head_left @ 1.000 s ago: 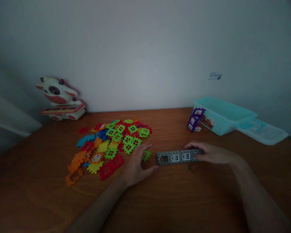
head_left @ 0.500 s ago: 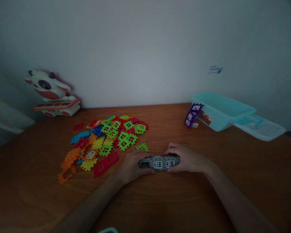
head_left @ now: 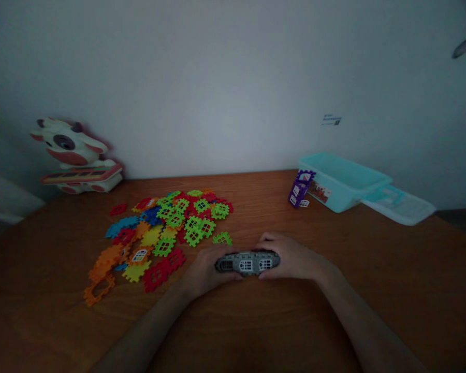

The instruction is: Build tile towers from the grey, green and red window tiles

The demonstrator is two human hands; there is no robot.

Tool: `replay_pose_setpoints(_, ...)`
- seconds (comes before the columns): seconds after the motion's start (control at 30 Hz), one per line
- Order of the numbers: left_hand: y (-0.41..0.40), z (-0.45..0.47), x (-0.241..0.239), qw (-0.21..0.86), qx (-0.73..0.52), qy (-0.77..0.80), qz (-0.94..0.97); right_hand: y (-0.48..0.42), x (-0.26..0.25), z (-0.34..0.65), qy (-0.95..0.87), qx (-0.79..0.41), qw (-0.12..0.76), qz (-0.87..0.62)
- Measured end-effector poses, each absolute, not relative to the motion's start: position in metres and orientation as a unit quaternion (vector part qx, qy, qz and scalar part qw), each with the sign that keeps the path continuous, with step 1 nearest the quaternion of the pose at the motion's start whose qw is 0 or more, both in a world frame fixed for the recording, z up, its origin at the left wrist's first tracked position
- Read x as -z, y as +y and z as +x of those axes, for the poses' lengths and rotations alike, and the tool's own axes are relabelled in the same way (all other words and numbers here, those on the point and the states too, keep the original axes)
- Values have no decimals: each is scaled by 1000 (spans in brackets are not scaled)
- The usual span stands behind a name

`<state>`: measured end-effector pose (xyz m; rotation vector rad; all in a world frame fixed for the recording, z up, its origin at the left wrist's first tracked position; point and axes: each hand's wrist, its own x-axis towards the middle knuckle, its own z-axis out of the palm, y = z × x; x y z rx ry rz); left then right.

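Between my hands, low over the front middle of the table, is a grey assembly of joined building-block panels [head_left: 252,264] with white arched window inserts. My left hand [head_left: 207,269] grips its left end, thumb along the near side. At the right end, my right hand [head_left: 289,257] is closed around it in the same way. The window at the left end looks dark. A loose green window panel [head_left: 222,238] lies just beyond my left hand. The far side of the grey assembly is hidden by its top and my fingers.
A pile of colourful interlocking panels [head_left: 151,235] spreads over the left of the wooden table [head_left: 241,316]. A purple assembled piece [head_left: 300,189] leans by a turquoise bin [head_left: 344,181], with a translucent lid [head_left: 406,207] to its right. A cow-shaped toy keyboard [head_left: 81,160] stands back left.
The view has shifted slightly, so the things on the table appear a little further left. Both hands keep their hold on the grey assembly, with no clear change in grip.
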<state>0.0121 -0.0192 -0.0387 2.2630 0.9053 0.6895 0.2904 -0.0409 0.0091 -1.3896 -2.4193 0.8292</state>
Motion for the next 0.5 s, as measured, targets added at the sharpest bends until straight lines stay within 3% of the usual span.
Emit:
replay_pose_setpoints(0.3, -16, 14, 36, 371, -426, 424, 708, -43, -24, 307, -806, -271, 154, -503)
replay_pose_setpoints(0.5, -9, 13, 32, 368, -492, 453, 646, -31, -11, 322, -632, -313, 416, -575)
